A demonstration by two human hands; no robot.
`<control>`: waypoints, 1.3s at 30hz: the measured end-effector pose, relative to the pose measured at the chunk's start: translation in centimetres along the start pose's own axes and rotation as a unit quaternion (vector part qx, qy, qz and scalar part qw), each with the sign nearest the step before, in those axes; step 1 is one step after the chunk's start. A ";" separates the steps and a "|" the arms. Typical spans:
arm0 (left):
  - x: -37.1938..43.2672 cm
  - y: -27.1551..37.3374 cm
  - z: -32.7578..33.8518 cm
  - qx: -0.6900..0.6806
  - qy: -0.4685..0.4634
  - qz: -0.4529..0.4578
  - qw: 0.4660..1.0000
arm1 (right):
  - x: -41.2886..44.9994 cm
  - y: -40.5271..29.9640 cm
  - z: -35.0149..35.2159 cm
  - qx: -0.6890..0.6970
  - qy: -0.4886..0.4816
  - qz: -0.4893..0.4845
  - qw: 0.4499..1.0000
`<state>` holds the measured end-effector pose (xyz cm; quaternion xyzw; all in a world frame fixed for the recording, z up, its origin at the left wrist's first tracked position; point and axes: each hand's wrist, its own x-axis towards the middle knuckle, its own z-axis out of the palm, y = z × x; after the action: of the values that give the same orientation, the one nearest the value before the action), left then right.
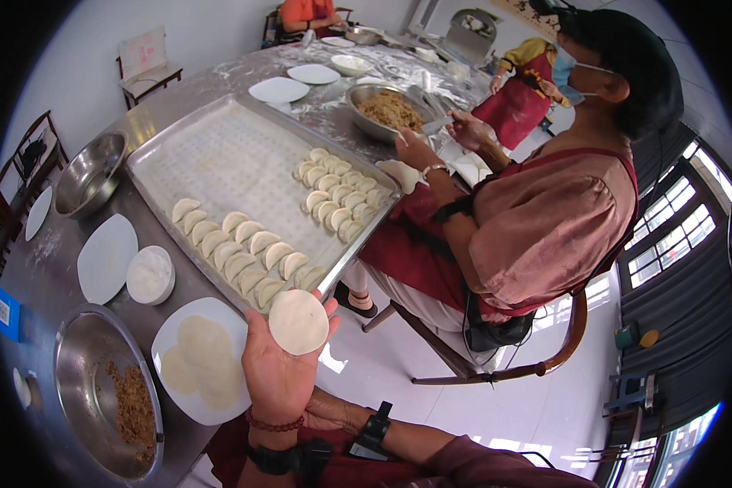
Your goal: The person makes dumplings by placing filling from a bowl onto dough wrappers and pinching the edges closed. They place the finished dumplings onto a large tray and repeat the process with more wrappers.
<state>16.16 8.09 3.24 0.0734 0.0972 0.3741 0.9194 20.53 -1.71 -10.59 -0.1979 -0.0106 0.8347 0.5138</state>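
Observation:
My left hand (283, 372) is palm up, a round dough wrapper (299, 322) resting flat on its fingers. My right hand (324, 410) is behind the left wrist; its fingers are mostly hidden. Just beyond is a large metal tray (244, 134) with rows of folded dumplings (226, 253) at its near edge and more (335, 195) at its right side. Left of my left hand, a white plate (235, 310) holds several overlapping wrappers (201, 354). Further left stands a steel bowl (76, 366) with brown minced filling (133, 409).
A bowl of white flour (150, 274), a white plate (107, 259) and a steel basin (91, 177) stand along the left. At right, a seated co-worker (543, 226) holds a utensil by another filling bowl (390, 110). Two more people are at the far side.

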 end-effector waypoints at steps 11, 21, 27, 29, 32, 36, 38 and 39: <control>-2.6 1.1 -0.1 -0.009 -0.016 0.006 1.000 | 0.1 0.1 -0.3 -0.069 0.047 -0.016 0.996; -6.8 3.0 1.2 0.024 -0.010 0.044 0.999 | -0.4 -2.0 2.1 -0.198 0.037 -0.078 0.976; -11.9 4.1 0.1 0.019 0.058 0.092 0.994 | -2.1 -4.0 6.3 -0.281 0.075 -0.184 0.939; -13.1 4.1 0.0 0.041 0.062 0.116 0.990 | -2.9 -4.4 8.5 -0.355 0.067 -0.250 0.898; -14.4 4.1 -0.8 0.046 0.063 0.120 0.990 | -3.3 -3.8 11.1 -0.422 0.052 -0.313 0.849; -14.8 3.4 -1.1 0.045 0.058 0.115 0.991 | -3.7 -3.1 12.6 -0.569 0.009 -0.373 0.733; -14.8 3.2 -0.8 0.001 0.080 0.130 0.988 | -3.6 -2.8 12.7 -0.656 -0.006 -0.390 0.647; -14.9 3.1 -0.8 -0.001 0.081 0.130 0.988 | -3.6 -2.6 12.9 -0.657 -0.006 -0.388 0.647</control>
<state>3.42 -0.14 4.91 0.0542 0.1606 0.4954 0.8520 19.76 -1.20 3.07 -0.4558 -0.6350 0.3346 0.5263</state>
